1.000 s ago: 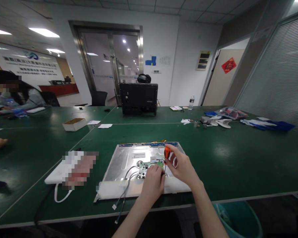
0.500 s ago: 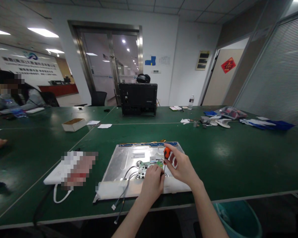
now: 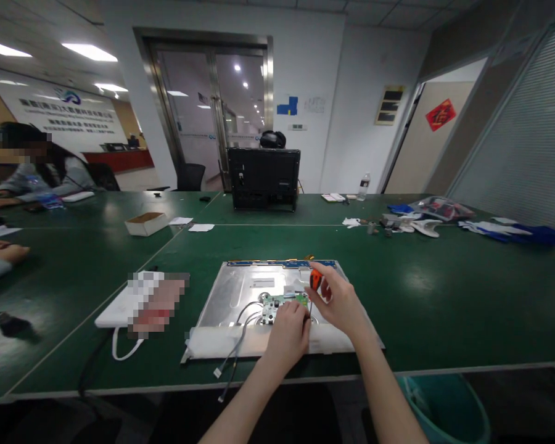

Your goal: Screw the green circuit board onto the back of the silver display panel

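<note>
A silver metal panel (image 3: 240, 296) lies flat on the green table (image 3: 444, 296) in front of me, with a small green circuit board (image 3: 277, 302) near its middle and grey cables (image 3: 234, 351) trailing off its front edge. My right hand (image 3: 337, 302) is closed round an orange-handled screwdriver (image 3: 315, 280), held upright with its tip down by the board. My left hand (image 3: 289, 333) rests curled on the panel next to the board, at the screwdriver's tip; whether its fingers pinch anything is hidden.
A white flat device (image 3: 120, 311) with a cord lies to the left. A black monitor back (image 3: 264, 179) stands across the table, a small cardboard box (image 3: 145, 223) at left, gloves and bags (image 3: 425, 216) at right. A person sits far left; another's hand (image 3: 4, 253) rests nearby. A teal bin (image 3: 444, 413) stands below.
The view has shifted slightly, up and to the left, so everything sits a little lower-right. Both hands stay at the circuit board with the screwdriver upright.
</note>
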Demonstrator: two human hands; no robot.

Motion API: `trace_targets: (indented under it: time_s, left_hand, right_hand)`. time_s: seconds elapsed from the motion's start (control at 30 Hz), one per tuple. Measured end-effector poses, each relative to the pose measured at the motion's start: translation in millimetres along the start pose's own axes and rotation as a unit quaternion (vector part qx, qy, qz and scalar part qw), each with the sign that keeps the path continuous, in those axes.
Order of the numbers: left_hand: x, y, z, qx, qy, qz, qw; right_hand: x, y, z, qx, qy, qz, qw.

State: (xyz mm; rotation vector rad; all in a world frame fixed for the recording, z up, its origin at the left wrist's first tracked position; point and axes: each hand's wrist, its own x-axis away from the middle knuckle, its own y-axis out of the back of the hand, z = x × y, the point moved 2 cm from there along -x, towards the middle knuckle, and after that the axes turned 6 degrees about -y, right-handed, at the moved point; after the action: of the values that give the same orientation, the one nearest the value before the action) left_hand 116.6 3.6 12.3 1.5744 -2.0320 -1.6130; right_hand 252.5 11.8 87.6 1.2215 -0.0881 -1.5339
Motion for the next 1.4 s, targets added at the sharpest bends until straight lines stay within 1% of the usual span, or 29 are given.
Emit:
trace_targets:
  time_s: [0.1, 0.23, 0.47, 0.67, 0.77, 0.93, 1.07, 1.3, 1.4]
  left_hand:
    - [0.0, -0.1, -0.3, -0.004, -0.001, -0.001, 1.0]
    - [-0.3, 0.2, -0.7, -0.005, -0.003, -0.001, 1.0]
    - [-0.1, 1.0, -1.4, -0.001, -0.001, 0.002, 1.0]
    - [-0.7, -1.2, 0.5, -0.003, 0.001, 0.007, 1.0]
    - [-0.5, -1.6, 0.6, 0.003, 0.001, 0.01, 1.0]
    - [-0.1, -0.4, -0.1, 0.003, -0.002, 0.009, 1.0]
    - [-0.4, -0.3, 0.8, -0.004, 0.002, 0.015, 1.0]
    - [0.8, -2.3, 2.0, -0.01, 0.002, 0.012, 1.0]
    - [1.2, -2.0, 1.4, -0.011, 0.001, 0.012, 1.0]
  right_hand:
    - [-0.9, -6.6, -4.1, -0.012, -0.011, -0.02, 1.0]
    - [-0.4, -9.9, -7.1, -0.024, -0.005, -0.006, 1.0]
    - [-1.6, -4.1, -4.1, -0.02, 0.003, -0.005, 1.0]
    - [-2.4, 1.0, 2.1, 0.04, 0.027, -0.016, 0.999]
    - [-2.0, 4.5, 5.5, 0.046, 0.032, -0.002, 0.998]
    - [0.9, 10.7, 10.3, 0.024, 0.022, 0.036, 0.999]
    - [3.0, 13.5, 13.6, 0.02, 0.017, 0.045, 0.999]
    - [2.8, 13.9, 14.8, 0.084, 0.016, 0.022, 0.996]
    - [1.8, 13.7, 12.2, 0.095, 0.003, 0.02, 0.995]
